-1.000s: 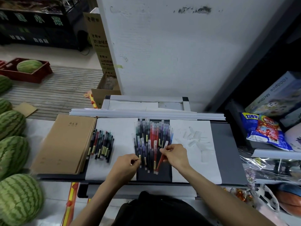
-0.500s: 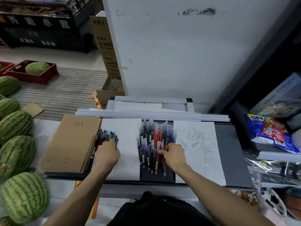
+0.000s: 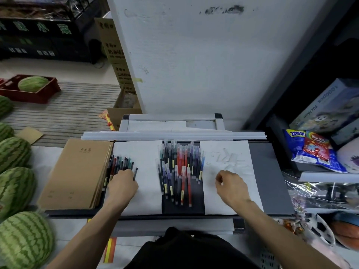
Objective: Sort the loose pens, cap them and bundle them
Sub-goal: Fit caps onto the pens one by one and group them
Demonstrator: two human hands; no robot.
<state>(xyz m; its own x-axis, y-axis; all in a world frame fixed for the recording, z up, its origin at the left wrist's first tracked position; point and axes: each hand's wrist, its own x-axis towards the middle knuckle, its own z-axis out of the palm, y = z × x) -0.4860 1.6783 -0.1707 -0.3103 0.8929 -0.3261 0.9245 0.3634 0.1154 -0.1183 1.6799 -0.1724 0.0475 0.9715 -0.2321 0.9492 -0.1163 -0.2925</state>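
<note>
A loose pile of pens (image 3: 179, 171) with red, blue and dark barrels lies on the dark tray strip between two white sheets. A smaller sorted group of pens (image 3: 121, 162) sits on the left white sheet (image 3: 147, 152). My left hand (image 3: 122, 184) covers that group's near ends, and its fingertips pinch a dark pen (image 3: 135, 173) at the group's right edge. Clear pen caps (image 3: 229, 159) lie scattered and faint on the right white sheet (image 3: 242, 148). My right hand (image 3: 231, 186) hovers just below them with its fingers curled; whether it holds anything is unclear.
A stack of brown notebooks (image 3: 77, 171) lies left of the pens. Several watermelons (image 3: 14, 152) line the left side. Snack bags (image 3: 312, 150) and boxes fill shelves on the right. A white wall panel (image 3: 194, 65) rises behind the grey tray (image 3: 270, 181).
My left hand carried a pen from the middle pile to the left group. My right hand left the middle pile and moved right onto the sheet with the caps.
</note>
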